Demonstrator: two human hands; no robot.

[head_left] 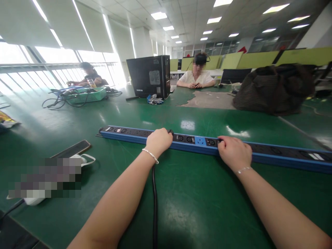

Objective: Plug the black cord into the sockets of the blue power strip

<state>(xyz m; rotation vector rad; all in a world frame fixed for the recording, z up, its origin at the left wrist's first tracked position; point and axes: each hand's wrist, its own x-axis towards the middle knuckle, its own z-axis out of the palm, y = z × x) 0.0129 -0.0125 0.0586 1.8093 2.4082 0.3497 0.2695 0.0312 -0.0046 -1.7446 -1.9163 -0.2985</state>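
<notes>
A long blue and black power strip (192, 144) lies across the green table, with sockets along its top. My left hand (158, 141) is closed around a black plug (171, 132) at the strip, left of the middle sockets. Farther right, my right hand (235, 152) is closed at the strip's top beside a socket; a small dark piece shows at its fingertips, too hidden to name. A black cable (155, 204) runs from beneath my left hand toward the near edge of the table.
A pixelated object on a white power strip (36, 197) lies at left. Behind are a green basket (86, 96) with cables, a black computer case (149, 76), gloves (155, 100), and a dark bag (272, 90). Two people sit at the far side.
</notes>
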